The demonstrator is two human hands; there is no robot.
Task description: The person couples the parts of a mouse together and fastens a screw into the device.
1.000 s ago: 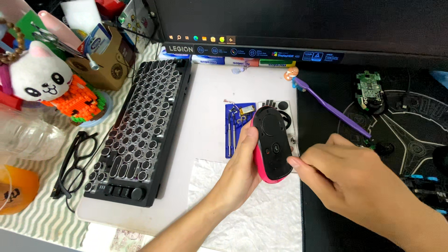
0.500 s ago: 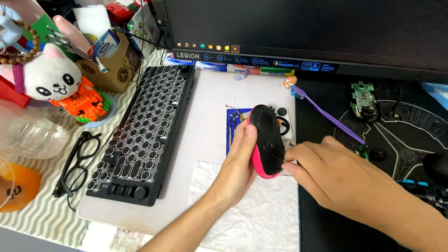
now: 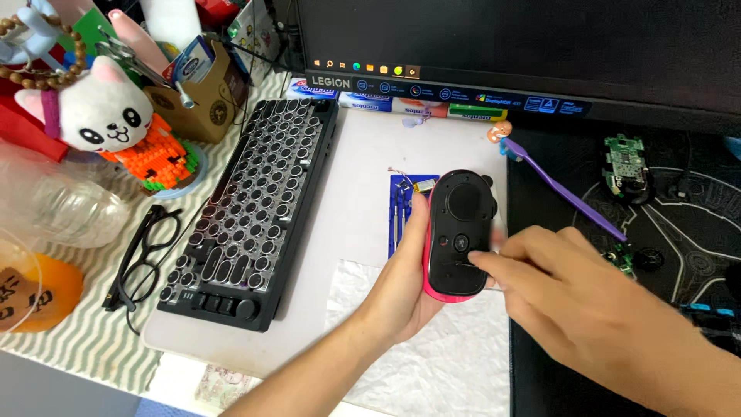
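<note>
My left hand [image 3: 401, 286] holds a computer mouse [image 3: 457, 232] upside down, its black underside facing up and its pink shell showing along the edge. My right hand [image 3: 563, 297] reaches in from the right, and its fingertips touch the lower right of the mouse's underside. Whether those fingers pinch a small tool or part I cannot tell. Under the mouse lies a blue tool holder [image 3: 401, 205] on a white desk mat [image 3: 363, 170], with a white crumpled tissue [image 3: 432, 363] below it.
A black round-key keyboard [image 3: 255, 208] lies to the left, with black glasses [image 3: 143, 255] beside it. A purple toothbrush [image 3: 563, 193] and a green circuit board [image 3: 621, 162] rest on the black mat at right. A monitor [image 3: 509, 46] stands behind. Toys, a bottle and a box crowd the far left.
The view has shifted slightly. My left hand has turned the mouse a little more upright, and my right fingertips have moved onto its lower right edge.
</note>
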